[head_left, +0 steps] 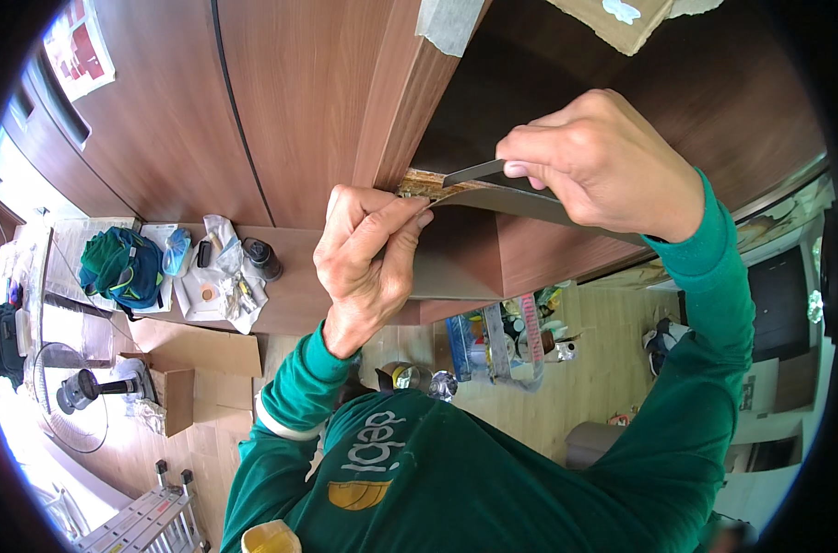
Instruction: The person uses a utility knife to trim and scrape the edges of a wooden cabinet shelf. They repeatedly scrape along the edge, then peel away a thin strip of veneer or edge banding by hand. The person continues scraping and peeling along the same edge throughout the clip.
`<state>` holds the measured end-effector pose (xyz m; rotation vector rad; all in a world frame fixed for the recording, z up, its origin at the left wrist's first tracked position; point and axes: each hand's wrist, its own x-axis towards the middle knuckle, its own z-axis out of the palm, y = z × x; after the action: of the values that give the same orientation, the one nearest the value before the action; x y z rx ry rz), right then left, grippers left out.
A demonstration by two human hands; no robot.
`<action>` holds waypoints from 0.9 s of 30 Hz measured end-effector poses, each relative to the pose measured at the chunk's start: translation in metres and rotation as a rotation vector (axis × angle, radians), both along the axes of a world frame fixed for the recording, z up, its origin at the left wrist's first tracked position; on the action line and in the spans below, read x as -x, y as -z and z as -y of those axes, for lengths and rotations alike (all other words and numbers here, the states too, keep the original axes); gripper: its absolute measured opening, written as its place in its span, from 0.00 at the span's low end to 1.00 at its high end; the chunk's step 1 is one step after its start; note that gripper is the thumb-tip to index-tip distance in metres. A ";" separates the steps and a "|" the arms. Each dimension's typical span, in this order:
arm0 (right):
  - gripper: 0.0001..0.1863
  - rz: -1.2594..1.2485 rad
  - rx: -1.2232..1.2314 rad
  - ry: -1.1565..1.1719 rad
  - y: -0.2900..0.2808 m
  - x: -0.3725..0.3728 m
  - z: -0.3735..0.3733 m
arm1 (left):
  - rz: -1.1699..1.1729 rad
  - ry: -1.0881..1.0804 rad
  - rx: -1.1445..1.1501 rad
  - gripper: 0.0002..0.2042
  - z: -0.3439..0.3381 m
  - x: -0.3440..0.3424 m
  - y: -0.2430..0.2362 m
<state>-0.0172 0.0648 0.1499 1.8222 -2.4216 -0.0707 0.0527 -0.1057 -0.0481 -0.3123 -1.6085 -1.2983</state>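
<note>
Between thumb and forefinger, my right hand [608,170] grips a thin flat grey blade [474,172]. Its tip meets a rough, bare wood-chip patch [421,182] on the end of a brown cabinet panel. My left hand [368,244] is closed at that patch, fingertips pinching the end of a dark edging strip [520,202]. From there the strip bows away from the panel and runs right, passing below my right hand. What lies under the left fingertips is hidden.
Brown cabinet doors [299,92] rise at left, with tape [448,23] on the panel above. A backpack [124,267] and a dark jar [262,260] sit on the ledge. Below are a cardboard box [175,401], a fan [69,396], a ladder [147,521] and a blue crate [470,346].
</note>
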 end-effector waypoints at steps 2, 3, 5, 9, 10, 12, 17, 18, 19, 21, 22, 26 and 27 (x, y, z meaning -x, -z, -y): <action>0.04 -0.060 -0.048 -0.018 0.003 0.003 0.006 | -0.017 -0.013 -0.008 0.12 -0.002 0.000 0.001; 0.03 -0.030 -0.077 0.016 0.005 0.004 0.009 | -0.023 -0.019 -0.012 0.12 -0.003 0.000 0.002; 0.01 -0.012 -0.141 0.066 0.008 0.005 0.016 | -0.051 -0.028 -0.010 0.13 -0.005 0.000 0.002; 0.01 -0.120 -0.211 0.007 0.012 0.006 0.024 | -0.044 -0.049 -0.009 0.14 -0.005 0.000 0.002; 0.02 -0.152 -0.245 -0.007 0.011 0.006 0.023 | -0.045 -0.050 -0.006 0.14 -0.005 0.000 0.002; 0.02 -0.180 -0.281 -0.012 0.008 0.004 0.019 | -0.028 -0.052 -0.006 0.14 -0.005 0.000 0.001; 0.03 -0.113 -0.260 0.075 -0.002 0.000 -0.008 | -0.046 -0.065 0.008 0.13 -0.004 -0.001 0.000; 0.04 -0.085 -0.250 0.113 -0.002 -0.001 -0.014 | -0.044 -0.072 0.011 0.13 -0.004 -0.001 0.000; 0.04 -0.054 -0.236 0.151 0.001 -0.001 -0.020 | -0.035 -0.066 0.004 0.13 -0.004 -0.001 0.000; 0.05 -0.030 -0.210 0.193 0.005 -0.001 -0.030 | -0.051 -0.068 0.013 0.13 -0.004 -0.001 -0.001; 0.05 -0.036 -0.200 0.199 0.006 0.000 -0.035 | -0.046 -0.070 0.018 0.13 -0.003 -0.001 -0.002; 0.06 -0.103 -0.203 0.101 0.005 0.006 -0.052 | -0.027 -0.069 0.027 0.12 -0.002 -0.003 -0.003; 0.06 -0.057 -0.206 0.142 0.006 0.006 -0.056 | -0.027 -0.069 0.031 0.12 -0.002 -0.003 -0.003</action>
<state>-0.0227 0.1210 0.1442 1.6934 -2.5831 -0.3916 0.0552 -0.1038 -0.0449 -0.2892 -1.6045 -1.2129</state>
